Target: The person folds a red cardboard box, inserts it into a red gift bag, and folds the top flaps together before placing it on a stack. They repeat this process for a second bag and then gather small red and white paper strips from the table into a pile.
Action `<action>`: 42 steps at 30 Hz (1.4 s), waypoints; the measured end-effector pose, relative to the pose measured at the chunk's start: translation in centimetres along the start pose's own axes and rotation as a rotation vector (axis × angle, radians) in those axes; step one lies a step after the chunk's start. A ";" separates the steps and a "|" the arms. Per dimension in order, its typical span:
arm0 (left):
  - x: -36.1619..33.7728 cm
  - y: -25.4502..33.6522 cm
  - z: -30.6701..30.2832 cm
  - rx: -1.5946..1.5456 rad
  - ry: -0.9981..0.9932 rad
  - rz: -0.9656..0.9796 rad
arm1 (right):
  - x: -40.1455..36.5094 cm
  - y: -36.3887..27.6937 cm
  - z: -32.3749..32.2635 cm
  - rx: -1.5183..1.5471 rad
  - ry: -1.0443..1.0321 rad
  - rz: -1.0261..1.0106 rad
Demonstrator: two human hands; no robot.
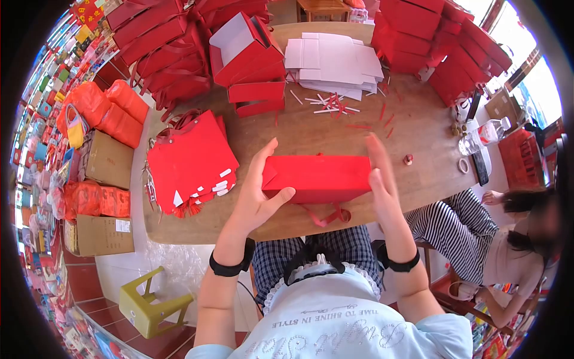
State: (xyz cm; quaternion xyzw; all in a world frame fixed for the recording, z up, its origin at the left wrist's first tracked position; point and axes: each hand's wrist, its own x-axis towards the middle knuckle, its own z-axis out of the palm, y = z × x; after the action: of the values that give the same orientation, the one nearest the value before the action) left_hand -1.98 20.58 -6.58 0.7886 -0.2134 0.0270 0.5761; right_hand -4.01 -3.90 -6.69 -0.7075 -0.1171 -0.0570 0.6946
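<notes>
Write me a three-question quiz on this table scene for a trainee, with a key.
1. True or false: the red box is held between the left hand and the right hand.
2. Where do the white flat sheets lie? A) on the far side of the table B) on the cardboard cartons C) inside the red box
3. Fill in: the stool beside the person's left arm is coloured ____.
Key: 1 true; 2 A; 3 yellow.
</notes>
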 end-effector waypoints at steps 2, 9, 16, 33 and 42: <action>-0.3 -0.1 0.1 -0.063 0.046 -0.030 | -3.4 -4.5 0.0 0.035 0.005 -0.194; -0.3 0.6 0.7 -0.003 0.097 -0.068 | -4.2 -14.5 4.6 0.790 -0.587 -0.732; -0.6 0.5 0.8 -0.056 0.112 -0.078 | -3.4 -14.5 4.2 0.876 -0.619 -0.695; -0.9 0.9 0.5 -0.064 0.107 -0.119 | -3.0 -13.2 2.0 0.960 -0.966 -0.644; -1.0 0.7 0.5 0.012 0.091 -0.114 | -3.5 -14.8 2.8 0.734 -0.950 -0.712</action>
State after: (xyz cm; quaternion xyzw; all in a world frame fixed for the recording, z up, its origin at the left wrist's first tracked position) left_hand -3.20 20.27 -6.39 0.8010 -0.1415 0.0312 0.5808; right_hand -11.22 -1.33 6.69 -0.2941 -0.6447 0.0774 0.7014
